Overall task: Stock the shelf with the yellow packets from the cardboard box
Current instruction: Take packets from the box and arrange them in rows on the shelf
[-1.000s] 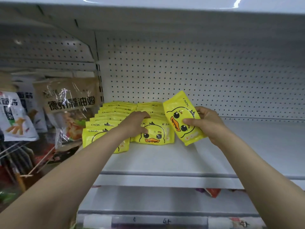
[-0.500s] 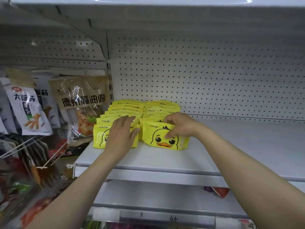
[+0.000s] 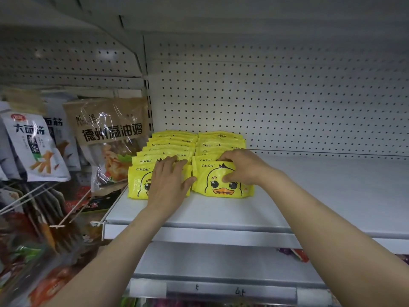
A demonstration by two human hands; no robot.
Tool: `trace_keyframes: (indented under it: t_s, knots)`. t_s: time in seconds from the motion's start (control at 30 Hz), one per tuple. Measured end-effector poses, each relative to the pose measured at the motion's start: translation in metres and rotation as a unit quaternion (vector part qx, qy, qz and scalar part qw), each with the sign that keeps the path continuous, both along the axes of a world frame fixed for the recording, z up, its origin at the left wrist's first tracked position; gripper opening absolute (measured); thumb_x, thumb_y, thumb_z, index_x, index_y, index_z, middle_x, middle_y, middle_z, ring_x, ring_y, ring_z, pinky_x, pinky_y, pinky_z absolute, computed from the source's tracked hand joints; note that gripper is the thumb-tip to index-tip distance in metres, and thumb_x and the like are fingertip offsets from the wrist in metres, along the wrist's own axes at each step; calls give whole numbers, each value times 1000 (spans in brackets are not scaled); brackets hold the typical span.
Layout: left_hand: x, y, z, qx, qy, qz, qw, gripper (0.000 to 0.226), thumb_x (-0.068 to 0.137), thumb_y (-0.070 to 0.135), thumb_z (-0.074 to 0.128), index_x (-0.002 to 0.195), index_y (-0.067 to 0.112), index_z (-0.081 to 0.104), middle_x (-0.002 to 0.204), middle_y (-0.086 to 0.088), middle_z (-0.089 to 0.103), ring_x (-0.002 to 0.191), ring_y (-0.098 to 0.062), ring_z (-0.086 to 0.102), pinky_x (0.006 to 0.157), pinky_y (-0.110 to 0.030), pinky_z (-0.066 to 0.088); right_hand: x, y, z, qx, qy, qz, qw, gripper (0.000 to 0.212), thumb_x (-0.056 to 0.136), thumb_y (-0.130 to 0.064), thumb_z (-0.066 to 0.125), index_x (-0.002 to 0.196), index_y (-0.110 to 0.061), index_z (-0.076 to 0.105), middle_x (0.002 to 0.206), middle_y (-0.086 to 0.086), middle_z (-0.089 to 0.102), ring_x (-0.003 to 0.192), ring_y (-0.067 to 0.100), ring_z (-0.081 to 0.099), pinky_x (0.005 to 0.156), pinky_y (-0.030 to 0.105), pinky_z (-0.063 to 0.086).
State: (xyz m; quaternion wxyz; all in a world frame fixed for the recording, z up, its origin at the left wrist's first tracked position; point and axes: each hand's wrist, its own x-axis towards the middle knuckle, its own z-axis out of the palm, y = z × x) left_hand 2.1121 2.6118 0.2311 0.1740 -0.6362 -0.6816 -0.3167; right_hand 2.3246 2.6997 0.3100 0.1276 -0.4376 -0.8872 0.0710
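Two rows of yellow duck-face packets stand on the white shelf (image 3: 221, 216), at its left end. My left hand (image 3: 170, 180) lies flat with straight fingers on the front packet of the left row (image 3: 138, 185). My right hand (image 3: 241, 167) grips the front packet of the right row (image 3: 212, 182), fingers curled over its top edge and thumb on the duck's face. Behind these, several more packets (image 3: 221, 140) overlap toward the pegboard back wall. The cardboard box is not in view.
Hanging snack bags fill the bay to the left: a brown and clear bag (image 3: 110, 138) and a white bag (image 3: 33, 149) on metal pegs (image 3: 28, 196). The shelf's right part (image 3: 332, 187) is bare. A lower shelf (image 3: 221, 262) shows beneath, with a price rail.
One second ago my right hand held a packet in the air; it has set it down at the front of the right row. My left hand slid onto the left row's front packet.
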Motion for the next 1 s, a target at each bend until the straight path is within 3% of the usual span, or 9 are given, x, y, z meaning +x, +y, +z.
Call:
trace_keyframes:
  t_s: [0.3, 0.57, 0.73, 1.0]
  knots:
    - [4, -2, 2, 5, 5, 3, 1000, 55, 83, 39, 72, 125, 6, 60, 128, -20, 55, 120, -40, 47, 104, -51, 37, -2, -14, -4, 66, -42, -32, 996, 65, 77, -38, 76, 136, -34, 49, 125, -1, 52, 124, 21, 40, 94, 35, 42]
    - [12, -23, 23, -73, -48, 33, 996, 59, 90, 45, 60, 139, 15, 47, 143, -15, 44, 133, -34, 34, 112, -43, 26, 3, -40, -2, 104, -49, -56, 992, 67, 82, -40, 71, 141, -28, 42, 135, 4, 52, 129, 25, 40, 96, 39, 44]
    - [24, -67, 46, -94, -91, 61, 990, 59, 91, 45, 60, 141, 18, 44, 143, -15, 42, 131, -36, 36, 106, -46, 35, 19, -74, 15, 103, -43, -47, 993, 64, 87, -44, 68, 143, -27, 43, 141, 6, 50, 133, 27, 38, 99, 39, 42]
    - [46, -184, 67, -55, -82, 63, 993, 61, 86, 42, 68, 139, 20, 47, 139, -13, 47, 129, -33, 38, 105, -43, 34, 29, -165, 38, 102, 37, 23, 994, 52, 92, -51, 59, 138, -30, 49, 141, 3, 50, 133, 26, 42, 102, 40, 42]
